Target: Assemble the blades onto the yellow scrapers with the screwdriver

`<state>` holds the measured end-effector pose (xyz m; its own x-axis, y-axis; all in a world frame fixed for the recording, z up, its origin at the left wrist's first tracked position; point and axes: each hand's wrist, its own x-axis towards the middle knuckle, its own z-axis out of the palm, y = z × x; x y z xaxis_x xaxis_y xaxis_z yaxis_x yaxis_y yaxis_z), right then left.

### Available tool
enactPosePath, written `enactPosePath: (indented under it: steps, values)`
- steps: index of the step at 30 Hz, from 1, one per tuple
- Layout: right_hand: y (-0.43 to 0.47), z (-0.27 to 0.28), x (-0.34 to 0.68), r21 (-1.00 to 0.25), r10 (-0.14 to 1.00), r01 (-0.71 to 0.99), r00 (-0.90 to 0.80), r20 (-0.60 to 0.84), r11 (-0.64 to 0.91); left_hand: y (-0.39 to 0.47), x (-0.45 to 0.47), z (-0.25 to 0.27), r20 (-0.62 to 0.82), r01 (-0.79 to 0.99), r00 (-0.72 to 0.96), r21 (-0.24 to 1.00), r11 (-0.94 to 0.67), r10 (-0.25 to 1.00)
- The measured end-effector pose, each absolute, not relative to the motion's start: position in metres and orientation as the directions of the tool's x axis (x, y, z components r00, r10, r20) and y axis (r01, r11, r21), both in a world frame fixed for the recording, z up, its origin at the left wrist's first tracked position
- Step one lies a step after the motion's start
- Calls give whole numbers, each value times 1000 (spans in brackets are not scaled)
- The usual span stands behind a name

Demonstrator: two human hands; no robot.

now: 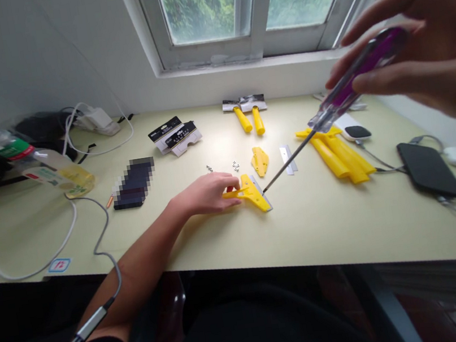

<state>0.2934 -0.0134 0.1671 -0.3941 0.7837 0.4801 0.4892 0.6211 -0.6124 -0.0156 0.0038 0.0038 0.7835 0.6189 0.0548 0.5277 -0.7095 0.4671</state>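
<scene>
My left hand (pixel 215 192) is closed around the narrow end of a yellow scraper head (pixel 253 193) on the table, with a metal blade along its right edge. In my right hand (pixel 427 44), raised close to the camera, a screwdriver (pixel 342 91) with a clear purple handle is pinched between thumb and fingers. Its shaft slants down left, and the tip appears beside the scraper's blade edge; whether it touches I cannot tell. Beyond the scraper lie a loose yellow plate (pixel 260 161), flat metal blades (pixel 288 160) and small screws and nuts (pixel 236 166).
Yellow handles (pixel 337 157) lie at right, near a black power bank (pixel 430 169) with cables. Packaged scrapers (pixel 250 116) and black-and-white cards (pixel 175 136) are at the back. A drink bottle (pixel 44 161), a blurred-out dark rectangle (pixel 133 184) and white cables (pixel 72 231) occupy the left.
</scene>
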Motion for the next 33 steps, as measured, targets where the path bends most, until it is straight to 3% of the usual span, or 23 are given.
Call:
enactPosePath:
  steps: [8, 19, 23, 27, 30, 33]
  values:
    - [6, 155, 292, -718, 793, 337, -296, 533, 609, 3, -18, 10, -7, 527, 801, 481, -700, 598]
    - [47, 122, 272, -772, 797, 205, -225, 560, 601, 5, -19, 8, -70, 565, 791, 467, -680, 608]
    - [55, 114, 274, -825, 831, 132, -183, 525, 550, 8, -19, 6, -13, 624, 710, 477, -619, 704]
    - [54, 110, 276, -827, 828, 99, -171, 533, 553, 12, -19, 4, 119, 654, 525, 578, -489, 843]
    - [53, 109, 276, -830, 829, 94, -178, 530, 550, 13, -17, 1, 98, 559, 565, 685, -468, 819]
    - [55, 109, 275, -834, 831, 81, -177, 527, 546, 14, -15, -2, 144, 510, 574, 707, -490, 806]
